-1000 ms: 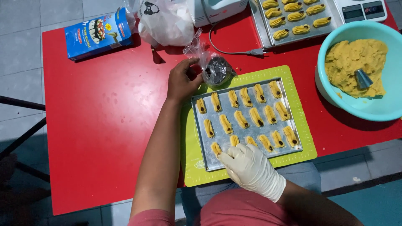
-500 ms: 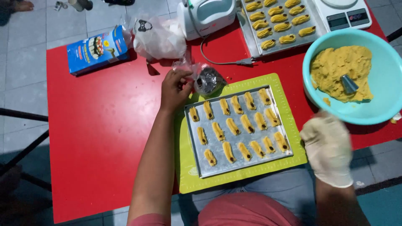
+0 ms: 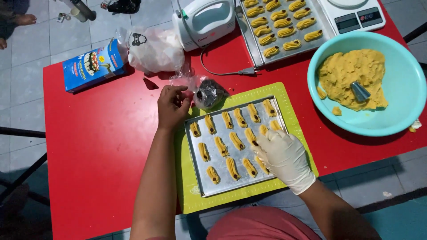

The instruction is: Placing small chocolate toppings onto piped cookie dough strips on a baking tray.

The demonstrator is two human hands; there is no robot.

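Observation:
A metal baking tray (image 3: 200,178) on a green mat (image 3: 189,200) holds several piped yellow dough fingers, each with a dark bit on top. My right hand (image 3: 282,158), in a white glove, rests over the tray's right side with fingertips on a dough finger (image 3: 250,137). My bare left hand (image 3: 172,106) sits just beyond the tray's far left corner, fingers pinched at a small clear plastic bag of dark bits (image 3: 209,93).
A teal bowl (image 3: 400,111) of yellow dough with a metal piping tip (image 3: 359,91) stands at the right. At the back are a second filled tray (image 3: 280,29), a white hand mixer (image 3: 207,20), a scale (image 3: 356,15), a white bag (image 3: 153,49) and a blue box (image 3: 91,64).
My gloved right hand went out to the right off the tray, then came back onto its right side. My left hand stayed by the small bag.

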